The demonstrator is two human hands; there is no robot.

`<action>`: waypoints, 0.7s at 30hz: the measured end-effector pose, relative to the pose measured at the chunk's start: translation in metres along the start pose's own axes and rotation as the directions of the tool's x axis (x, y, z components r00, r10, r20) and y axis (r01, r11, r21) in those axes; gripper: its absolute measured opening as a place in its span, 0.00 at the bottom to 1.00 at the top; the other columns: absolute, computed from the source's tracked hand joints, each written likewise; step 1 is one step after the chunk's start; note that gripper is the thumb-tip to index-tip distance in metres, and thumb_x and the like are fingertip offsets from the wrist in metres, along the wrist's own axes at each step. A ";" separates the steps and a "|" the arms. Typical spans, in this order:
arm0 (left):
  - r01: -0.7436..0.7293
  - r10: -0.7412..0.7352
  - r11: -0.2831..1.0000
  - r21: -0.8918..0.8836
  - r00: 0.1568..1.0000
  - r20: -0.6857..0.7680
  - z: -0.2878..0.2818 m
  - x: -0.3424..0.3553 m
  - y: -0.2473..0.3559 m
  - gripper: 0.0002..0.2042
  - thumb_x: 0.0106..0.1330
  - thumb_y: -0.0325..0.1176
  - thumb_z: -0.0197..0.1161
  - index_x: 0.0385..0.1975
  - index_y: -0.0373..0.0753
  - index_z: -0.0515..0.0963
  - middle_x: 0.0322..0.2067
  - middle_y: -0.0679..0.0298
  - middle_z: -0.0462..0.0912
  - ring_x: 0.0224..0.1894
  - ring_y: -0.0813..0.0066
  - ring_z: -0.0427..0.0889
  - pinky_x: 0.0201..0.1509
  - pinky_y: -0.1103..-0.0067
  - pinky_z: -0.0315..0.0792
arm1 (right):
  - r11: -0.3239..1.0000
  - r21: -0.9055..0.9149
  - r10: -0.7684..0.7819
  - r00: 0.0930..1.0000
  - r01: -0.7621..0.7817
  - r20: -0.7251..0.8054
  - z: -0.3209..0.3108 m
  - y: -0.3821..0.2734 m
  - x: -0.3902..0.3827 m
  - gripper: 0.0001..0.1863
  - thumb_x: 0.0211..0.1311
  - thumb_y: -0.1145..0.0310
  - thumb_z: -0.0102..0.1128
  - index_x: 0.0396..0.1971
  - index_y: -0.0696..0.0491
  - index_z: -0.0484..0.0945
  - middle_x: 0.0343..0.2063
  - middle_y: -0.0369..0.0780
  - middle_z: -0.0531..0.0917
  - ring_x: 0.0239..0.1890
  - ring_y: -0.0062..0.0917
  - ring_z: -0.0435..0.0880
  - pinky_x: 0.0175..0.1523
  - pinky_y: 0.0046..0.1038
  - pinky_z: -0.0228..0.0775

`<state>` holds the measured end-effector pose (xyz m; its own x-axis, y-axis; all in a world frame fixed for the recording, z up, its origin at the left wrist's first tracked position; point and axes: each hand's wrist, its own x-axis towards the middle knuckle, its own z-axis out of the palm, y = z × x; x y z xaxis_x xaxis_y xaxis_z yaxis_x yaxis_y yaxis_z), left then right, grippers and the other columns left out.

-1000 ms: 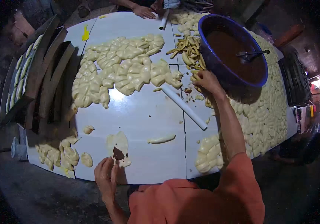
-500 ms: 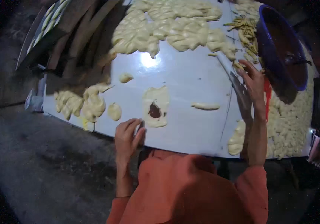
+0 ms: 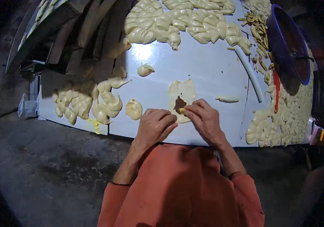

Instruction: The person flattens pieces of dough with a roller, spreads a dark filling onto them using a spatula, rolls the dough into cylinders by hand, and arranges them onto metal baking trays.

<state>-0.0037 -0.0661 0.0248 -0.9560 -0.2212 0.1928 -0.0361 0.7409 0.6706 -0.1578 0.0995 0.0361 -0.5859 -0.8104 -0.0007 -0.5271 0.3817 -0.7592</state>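
A flattened sheet of pale dough (image 3: 182,89) lies on the white table in front of me, with a dab of brown paste (image 3: 179,102) on its near half. At the paste's near right edge, my right hand (image 3: 204,119) pinches a small yellow strip (image 3: 182,110), which looks like a banana strip. My left hand (image 3: 155,124) rests at the sheet's near left corner, its fingers curled and close together. Whatever may lie under those fingertips is hidden. Left of that hand sits a round dough piece (image 3: 133,109).
Dough pieces cover the far table (image 3: 158,26) and near left. A purple basin (image 3: 273,34) of brown paste stands right, beside yellow strips (image 3: 258,30), a white rod (image 3: 251,73) and a red utensil (image 3: 276,90). Wooden boards (image 3: 67,38) stand far left.
My right hand has come from the yellow strips by the basin to the dough sheet, bringing one strip. My left hand has moved in to the sheet's corner, and the view has shifted.
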 end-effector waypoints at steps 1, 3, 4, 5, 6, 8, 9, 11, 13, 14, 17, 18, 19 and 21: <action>-0.027 0.027 1.000 -0.002 1.000 -0.012 0.001 0.001 -0.002 0.09 0.59 0.38 0.73 0.36 0.44 0.85 0.34 0.65 0.85 0.37 0.63 0.84 0.44 0.66 0.74 | 0.995 -0.096 -0.008 1.000 0.010 0.018 -0.002 -0.002 0.000 0.09 0.63 0.69 0.69 0.43 0.53 0.87 0.34 0.41 0.83 0.32 0.33 0.85 0.37 0.31 0.77; -0.042 0.042 0.999 -0.006 0.999 0.006 0.002 0.003 -0.005 0.09 0.59 0.38 0.73 0.36 0.45 0.85 0.34 0.66 0.85 0.37 0.64 0.83 0.42 0.67 0.73 | 0.996 -0.089 -0.008 0.998 0.013 0.059 -0.002 0.000 -0.001 0.10 0.63 0.70 0.69 0.43 0.52 0.87 0.34 0.41 0.83 0.32 0.33 0.85 0.37 0.31 0.77; -0.058 0.058 0.998 -0.004 0.998 0.022 0.002 0.004 -0.006 0.08 0.59 0.38 0.73 0.35 0.45 0.85 0.34 0.66 0.85 0.36 0.64 0.83 0.41 0.67 0.73 | 0.997 -0.078 -0.013 0.995 0.021 0.098 -0.002 0.000 -0.001 0.10 0.63 0.70 0.69 0.44 0.52 0.87 0.34 0.41 0.83 0.32 0.33 0.85 0.37 0.31 0.77; -0.067 0.067 0.997 -0.026 0.998 -0.001 0.003 0.005 -0.007 0.08 0.58 0.37 0.74 0.35 0.45 0.85 0.34 0.67 0.84 0.35 0.65 0.83 0.39 0.67 0.72 | 1.000 -0.015 -0.026 0.995 0.027 0.098 -0.001 -0.001 0.001 0.11 0.63 0.70 0.69 0.44 0.52 0.87 0.35 0.41 0.83 0.33 0.32 0.85 0.37 0.31 0.77; -0.071 0.071 0.997 -0.034 0.997 0.002 0.004 0.005 -0.009 0.08 0.58 0.37 0.74 0.35 0.45 0.85 0.34 0.67 0.84 0.35 0.65 0.83 0.39 0.67 0.72 | 1.000 -0.020 -0.017 0.995 0.019 0.096 0.000 0.002 0.001 0.11 0.63 0.70 0.69 0.44 0.52 0.87 0.35 0.41 0.83 0.33 0.32 0.85 0.37 0.31 0.77; -0.082 0.083 0.996 -0.025 0.995 0.056 0.005 0.005 -0.011 0.08 0.58 0.37 0.74 0.35 0.46 0.85 0.33 0.68 0.84 0.35 0.66 0.82 0.38 0.68 0.72 | 0.996 -0.036 -0.077 0.993 0.081 0.095 0.004 0.010 0.000 0.10 0.67 0.66 0.64 0.46 0.44 0.87 0.38 0.36 0.84 0.34 0.30 0.87 0.37 0.31 0.80; -0.093 0.093 0.996 -0.009 0.995 0.040 0.003 0.005 -0.009 0.09 0.57 0.37 0.75 0.35 0.47 0.85 0.33 0.68 0.83 0.35 0.67 0.82 0.38 0.68 0.72 | 0.995 0.010 -0.095 0.994 0.095 0.054 0.002 0.007 0.001 0.10 0.65 0.65 0.66 0.45 0.45 0.87 0.38 0.36 0.84 0.35 0.30 0.87 0.37 0.31 0.80; -0.109 0.108 0.994 0.000 0.993 0.048 0.003 0.004 -0.009 0.09 0.58 0.37 0.74 0.36 0.47 0.85 0.33 0.69 0.82 0.35 0.69 0.81 0.38 0.69 0.71 | 0.994 -0.007 -0.108 0.993 0.108 0.054 -0.009 0.005 -0.005 0.10 0.63 0.66 0.68 0.44 0.48 0.87 0.37 0.38 0.84 0.33 0.31 0.86 0.36 0.31 0.79; -0.134 0.134 0.991 0.007 0.990 0.035 0.007 0.002 -0.009 0.08 0.59 0.37 0.73 0.36 0.46 0.84 0.34 0.70 0.81 0.35 0.71 0.80 0.38 0.71 0.70 | 0.979 -0.122 -0.153 0.984 0.163 0.087 -0.017 0.010 -0.020 0.11 0.60 0.65 0.72 0.41 0.50 0.87 0.37 0.39 0.84 0.31 0.31 0.86 0.34 0.31 0.78; -0.129 0.128 0.992 0.011 0.991 0.036 0.007 0.002 -0.007 0.08 0.59 0.37 0.73 0.36 0.46 0.84 0.34 0.70 0.81 0.35 0.71 0.80 0.38 0.71 0.70 | 0.979 -0.116 -0.155 0.984 0.165 0.090 -0.014 0.012 -0.022 0.11 0.60 0.65 0.72 0.41 0.50 0.87 0.37 0.39 0.84 0.31 0.31 0.86 0.34 0.31 0.78; -0.131 0.131 0.991 0.011 0.991 0.014 0.014 0.006 -0.003 0.07 0.60 0.35 0.72 0.36 0.44 0.83 0.35 0.68 0.81 0.36 0.70 0.81 0.36 0.71 0.71 | 0.914 -0.276 -0.287 0.955 0.297 0.078 -0.002 0.026 -0.028 0.10 0.59 0.66 0.73 0.39 0.50 0.84 0.38 0.38 0.84 0.31 0.30 0.86 0.33 0.31 0.78; -0.132 0.132 0.991 0.012 0.991 0.016 0.014 0.007 -0.001 0.07 0.60 0.35 0.72 0.36 0.44 0.83 0.35 0.68 0.81 0.36 0.70 0.81 0.36 0.71 0.71 | 0.915 -0.275 -0.287 0.955 0.296 0.076 -0.001 0.025 -0.024 0.10 0.59 0.66 0.73 0.39 0.50 0.84 0.38 0.38 0.84 0.31 0.30 0.86 0.33 0.31 0.78; -0.099 0.099 0.995 -0.006 0.995 -0.006 0.014 0.008 0.001 0.07 0.60 0.34 0.73 0.35 0.43 0.84 0.34 0.65 0.83 0.35 0.65 0.83 0.37 0.69 0.73 | 0.926 -0.230 -0.288 0.954 0.300 0.086 -0.002 0.023 -0.020 0.09 0.60 0.67 0.71 0.39 0.50 0.82 0.38 0.37 0.84 0.33 0.30 0.86 0.33 0.31 0.79; 0.024 -0.028 0.990 -0.139 0.999 -0.027 0.010 0.007 0.007 0.06 0.62 0.31 0.71 0.35 0.39 0.83 0.35 0.58 0.84 0.37 0.56 0.84 0.42 0.67 0.77 | 0.960 -0.060 -0.271 0.961 0.274 0.063 -0.003 0.024 -0.020 0.08 0.61 0.71 0.68 0.39 0.53 0.80 0.34 0.37 0.84 0.28 0.27 0.86 0.32 0.29 0.77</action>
<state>-0.0135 -0.0562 0.0231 -0.9462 -0.2594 0.1932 -0.0185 0.6397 0.7684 -0.1608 0.1260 0.0197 -0.3812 -0.9099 0.1636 -0.7038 0.1709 -0.6895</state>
